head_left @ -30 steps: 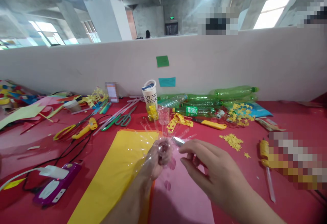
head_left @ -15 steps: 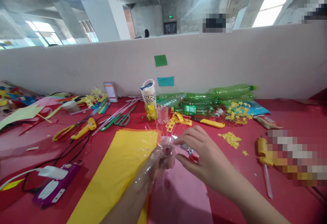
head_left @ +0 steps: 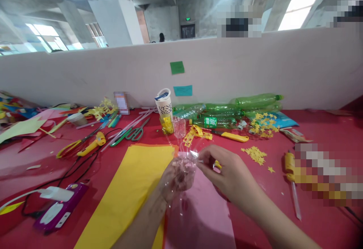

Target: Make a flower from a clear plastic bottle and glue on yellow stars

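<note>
A clear plastic piece (head_left: pixel 181 199), with thin strips fanning out from its top like a cut bottle, is held over the paper. My left hand (head_left: pixel 178 177) is wrapped around it and shows through the plastic. My right hand (head_left: pixel 224 165) is closed, its thumb and fingertips pinching one of the clear strips at the right side. A small yellow bit shows behind the right fingers; what it belongs to is hidden. Beneath both hands lie a pink sheet (head_left: pixel 204 218) and, to the left, a yellow sheet (head_left: pixel 127 192).
Green plastic bottles (head_left: pixel 255 100), a cup (head_left: pixel 164 107) and a yellow utility knife (head_left: pixel 235 137) lie towards the white partition (head_left: pixel 113 67). Yellow paper stars (head_left: pixel 255 155) and a glue gun (head_left: pixel 290 167) are right. Scissors (head_left: pixel 137 131), another glue gun (head_left: pixel 92 145) and a purple power strip (head_left: pixel 61 211) are left.
My right hand has closed from spread fingers into a pinch on a clear strip. The plastic piece has turned slightly in my left hand, and its lower part now hangs more plainly in view.
</note>
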Tool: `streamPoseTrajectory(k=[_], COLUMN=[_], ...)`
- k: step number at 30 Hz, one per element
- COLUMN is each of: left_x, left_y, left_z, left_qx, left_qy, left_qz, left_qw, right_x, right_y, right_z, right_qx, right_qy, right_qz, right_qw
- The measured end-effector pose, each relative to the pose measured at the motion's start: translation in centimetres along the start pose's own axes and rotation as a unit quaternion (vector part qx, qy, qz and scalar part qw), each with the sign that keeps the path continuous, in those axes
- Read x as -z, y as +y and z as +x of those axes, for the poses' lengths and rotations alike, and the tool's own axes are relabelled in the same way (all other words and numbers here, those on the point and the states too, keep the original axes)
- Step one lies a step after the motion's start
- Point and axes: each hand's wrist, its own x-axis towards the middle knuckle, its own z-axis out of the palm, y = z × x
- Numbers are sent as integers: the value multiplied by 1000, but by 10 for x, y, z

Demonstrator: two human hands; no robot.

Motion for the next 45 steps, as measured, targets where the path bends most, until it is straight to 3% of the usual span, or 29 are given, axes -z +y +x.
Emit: streamPoseTrajectory(k=[7,17,25,34,45], left_x=[-5,3,1,-6,-1], left_y=[-3,-6,-1,4,0], left_z=[0,2,6,2,6], left_qx=[-6,-41,-28,-21,-8], left_qy=[-26,7,39,41,24], left_qz=[13,11,12,7,-5], left_qw=[1000,999,999,999,1000], right_x=[2,3,6,1,-8], right_y=[-3,-5,-7,-4,-3], right_z=[-1,0,-3,-6,-7], right_qx=[-13,-52,-17,48,20], right_qy=[6,-30,-32,14,-4], right_qz=[23,43,45,22,75], right_qw=[1000,997,998,999,997])
